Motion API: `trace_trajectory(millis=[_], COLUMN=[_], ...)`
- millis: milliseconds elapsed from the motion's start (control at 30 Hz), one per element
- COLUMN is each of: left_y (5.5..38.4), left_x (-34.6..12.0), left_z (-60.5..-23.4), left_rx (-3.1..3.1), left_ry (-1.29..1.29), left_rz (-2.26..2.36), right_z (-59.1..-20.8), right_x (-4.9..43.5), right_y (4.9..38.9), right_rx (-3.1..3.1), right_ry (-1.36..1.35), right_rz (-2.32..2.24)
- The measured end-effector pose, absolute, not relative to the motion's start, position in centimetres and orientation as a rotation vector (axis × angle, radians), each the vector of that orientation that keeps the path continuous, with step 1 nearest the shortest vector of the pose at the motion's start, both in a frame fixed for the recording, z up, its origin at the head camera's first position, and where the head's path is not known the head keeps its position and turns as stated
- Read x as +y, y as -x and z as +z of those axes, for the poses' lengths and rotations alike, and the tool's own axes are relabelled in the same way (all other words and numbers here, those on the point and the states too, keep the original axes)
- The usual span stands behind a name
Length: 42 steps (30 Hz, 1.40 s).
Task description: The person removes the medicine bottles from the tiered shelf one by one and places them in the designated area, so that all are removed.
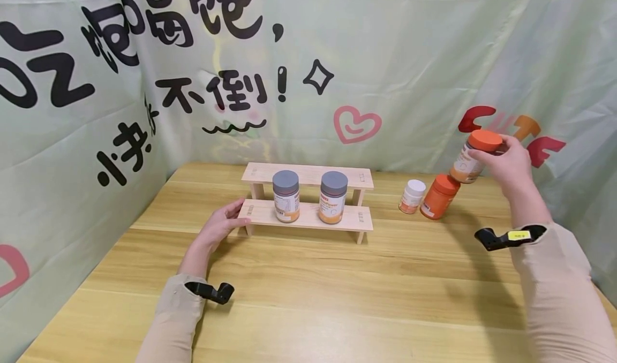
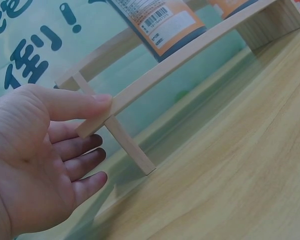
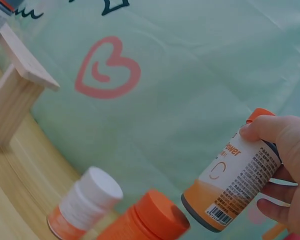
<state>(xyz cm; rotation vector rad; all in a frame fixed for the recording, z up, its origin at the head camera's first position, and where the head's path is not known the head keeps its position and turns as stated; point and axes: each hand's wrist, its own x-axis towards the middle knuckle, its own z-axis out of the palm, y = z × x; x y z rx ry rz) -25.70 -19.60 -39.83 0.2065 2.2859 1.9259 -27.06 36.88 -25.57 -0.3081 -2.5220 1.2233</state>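
One cylindrical, orange-lidded bottle fills the right hand, fingers clamped; the left hand pinches a flat-topped wooden stand.

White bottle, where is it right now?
In the head view, the white bottle stands right of centre on the table, just left of the upright orange bottle.

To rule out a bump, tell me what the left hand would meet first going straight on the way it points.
The front wooden shelf, whose left end the left hand grips. Beyond that, the left grey-topped jar seems next in line, though depth is hard to judge.
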Motion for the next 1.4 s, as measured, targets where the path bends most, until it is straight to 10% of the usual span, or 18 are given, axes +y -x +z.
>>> trace_trajectory(millis=[1400], left_y=[25.6], left_x=[-19.6], left_z=[-39.8], left_rx=[2.299], left_ry=[-0.223], left_rz=[1.917], right_z=[-33.2], right_x=[40.2], right_y=[25.6], right_rx=[-2.53], right_ry=[0.457], right_rz=[1.243])
